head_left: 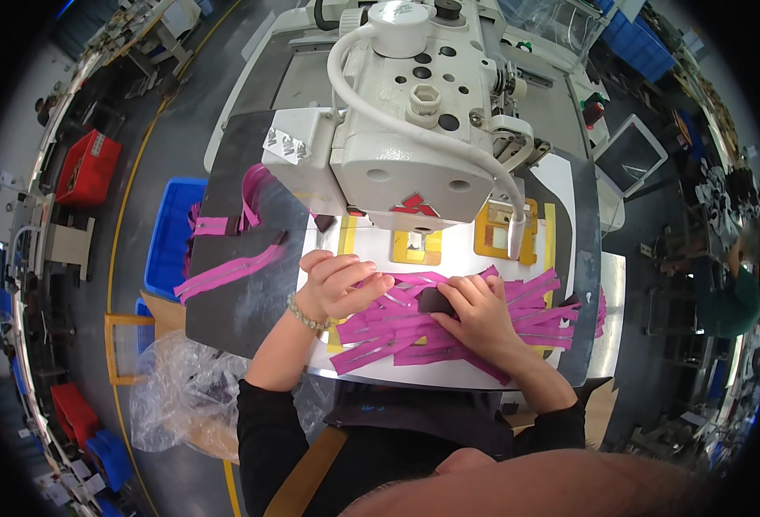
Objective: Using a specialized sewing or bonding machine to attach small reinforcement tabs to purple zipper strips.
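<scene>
A heap of magenta zippers lies on the white work plate beneath the head of a white industrial sewing machine. Over its left end, my left hand has bent fingers, their tips closed at the end of a magenta zipper strip. That strip runs across toward my right hand, which rests on the heap. Between its thumb and fingers sits a small dark fabric tab. Part of the tab is hidden under the fingers.
Two yellow clamp frames stand under the machine head. More magenta zippers lie on the dark table at left, beside a blue bin. Crumpled clear plastic is below. A screen stands at right; a person in green is farther off.
</scene>
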Tool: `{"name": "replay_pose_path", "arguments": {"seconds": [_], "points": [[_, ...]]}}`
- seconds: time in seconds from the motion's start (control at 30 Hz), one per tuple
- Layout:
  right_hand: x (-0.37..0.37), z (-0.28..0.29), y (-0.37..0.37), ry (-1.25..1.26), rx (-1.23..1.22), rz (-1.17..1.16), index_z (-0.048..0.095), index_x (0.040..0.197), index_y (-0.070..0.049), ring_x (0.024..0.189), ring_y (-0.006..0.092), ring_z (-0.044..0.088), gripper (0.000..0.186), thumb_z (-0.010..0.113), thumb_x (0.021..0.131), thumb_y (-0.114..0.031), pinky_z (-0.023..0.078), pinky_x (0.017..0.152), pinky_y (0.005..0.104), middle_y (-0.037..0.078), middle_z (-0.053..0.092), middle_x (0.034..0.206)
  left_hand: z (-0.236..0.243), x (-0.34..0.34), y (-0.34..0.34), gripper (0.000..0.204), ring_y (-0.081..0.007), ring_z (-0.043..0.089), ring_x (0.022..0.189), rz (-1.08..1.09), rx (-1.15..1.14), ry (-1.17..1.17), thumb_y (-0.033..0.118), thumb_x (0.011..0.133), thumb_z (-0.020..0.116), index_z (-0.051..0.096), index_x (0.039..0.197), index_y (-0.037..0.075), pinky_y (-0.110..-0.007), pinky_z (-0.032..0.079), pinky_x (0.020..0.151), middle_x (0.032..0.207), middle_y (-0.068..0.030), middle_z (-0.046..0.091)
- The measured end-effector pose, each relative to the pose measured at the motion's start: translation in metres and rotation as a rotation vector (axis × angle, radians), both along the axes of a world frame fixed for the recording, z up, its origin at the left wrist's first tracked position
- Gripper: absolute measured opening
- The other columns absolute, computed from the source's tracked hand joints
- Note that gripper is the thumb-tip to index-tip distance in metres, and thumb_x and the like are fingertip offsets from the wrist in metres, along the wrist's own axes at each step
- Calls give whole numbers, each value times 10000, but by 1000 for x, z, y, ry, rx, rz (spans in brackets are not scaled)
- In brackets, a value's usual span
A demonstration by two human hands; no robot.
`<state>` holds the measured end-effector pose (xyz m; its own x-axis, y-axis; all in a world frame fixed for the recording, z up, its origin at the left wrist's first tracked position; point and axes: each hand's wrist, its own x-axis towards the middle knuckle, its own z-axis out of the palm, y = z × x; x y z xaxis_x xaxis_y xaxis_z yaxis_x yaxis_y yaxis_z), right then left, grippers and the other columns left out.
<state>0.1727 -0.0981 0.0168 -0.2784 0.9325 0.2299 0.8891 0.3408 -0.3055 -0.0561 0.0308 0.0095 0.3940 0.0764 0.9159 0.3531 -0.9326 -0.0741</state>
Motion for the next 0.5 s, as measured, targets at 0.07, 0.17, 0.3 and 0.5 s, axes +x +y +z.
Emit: {"name": "replay_pose_path", "arguments": {"seconds": [0.07, 0.17, 0.3, 0.5], "points": [[-1, 7, 0, 50, -30, -1, 631, 1040, -78, 968, 181, 528, 380, 759, 733, -265, 338, 863, 359, 35, 572, 1026, 1, 2, 0, 346, -98, 503, 898, -21, -5, -5, 187, 720, 759, 649, 1022, 313, -300, 334, 857, 952, 93, 564], [3, 13, -3, 114, -77, -5, 656, 951, -83, 908, 189, 536, 266, 754, 737, -206, 384, 798, 339, 40, 573, 952, 10, 5, -5, 318, -104, 527, 858, -65, -61, 67, 249, 736, 760, 656, 1034, 290, -290, 349, 830, 922, 83, 574], [9, 24, -8, 311, -286, 39, 689, 873, -57, 725, 190, 566, 124, 728, 767, -108, 438, 628, 305, 77, 598, 768, 20, 6, -13, 434, -126, 557, 783, -222, -240, 314, 437, 745, 737, 645, 1101, 206, -270, 390, 728, 871, 44, 589], [-2, 34, -12, 853, -360, -108, 691, 1050, -43, 787, 130, 657, 190, 653, 863, -48, 505, 702, 243, 98, 693, 863, 14, 17, -33, 285, -199, 644, 683, -507, -994, 501, 173, 773, 731, 690, 1047, 101, -303, 492, 615, 775, -59, 669]]}}
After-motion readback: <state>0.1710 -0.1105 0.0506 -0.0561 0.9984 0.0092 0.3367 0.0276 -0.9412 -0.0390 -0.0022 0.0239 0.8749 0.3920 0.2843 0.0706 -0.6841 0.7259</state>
